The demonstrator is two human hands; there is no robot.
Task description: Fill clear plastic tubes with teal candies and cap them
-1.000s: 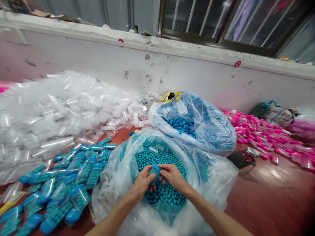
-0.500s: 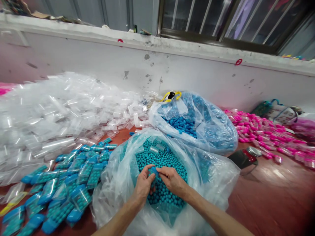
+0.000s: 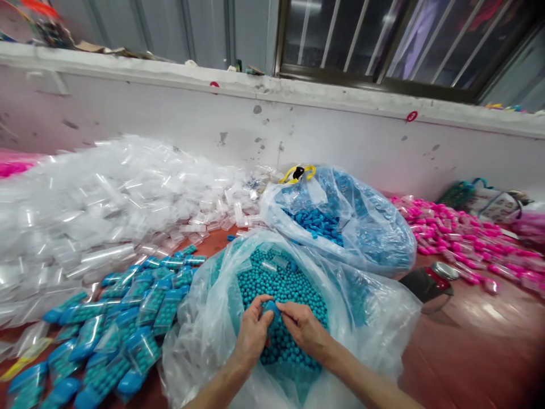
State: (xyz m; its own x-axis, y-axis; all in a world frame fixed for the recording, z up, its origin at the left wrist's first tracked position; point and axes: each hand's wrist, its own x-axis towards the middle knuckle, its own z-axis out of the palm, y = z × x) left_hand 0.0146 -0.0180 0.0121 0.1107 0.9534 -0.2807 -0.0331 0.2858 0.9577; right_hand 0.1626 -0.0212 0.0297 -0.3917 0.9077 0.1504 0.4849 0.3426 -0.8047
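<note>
Both hands meet over an open clear plastic bag (image 3: 204, 318) full of small teal beads (image 3: 293, 284). My left hand (image 3: 254, 326) is closed around a small container with a blue cap (image 3: 271, 309); its body is mostly hidden by the fingers. My right hand (image 3: 305, 325) pinches at the right side of that blue cap with thumb and forefinger. A few loose clear containers (image 3: 269, 266) lie on the beads. To the left, filled containers with blue caps (image 3: 142, 346) are heaped on the red surface.
A large heap of clear containers (image 3: 106, 199) spreads at the left. Behind the bead bag stands another bag of blue caps (image 3: 317, 222). A dark jar with a silver lid (image 3: 445, 270) and pink-capped containers (image 3: 451, 230) are at the right. A white wall (image 3: 340, 136) runs behind.
The whole view has shifted slightly, so things sit a little lower in the picture. My hands stay together at the blue-capped container, with the fingers slightly moved.
</note>
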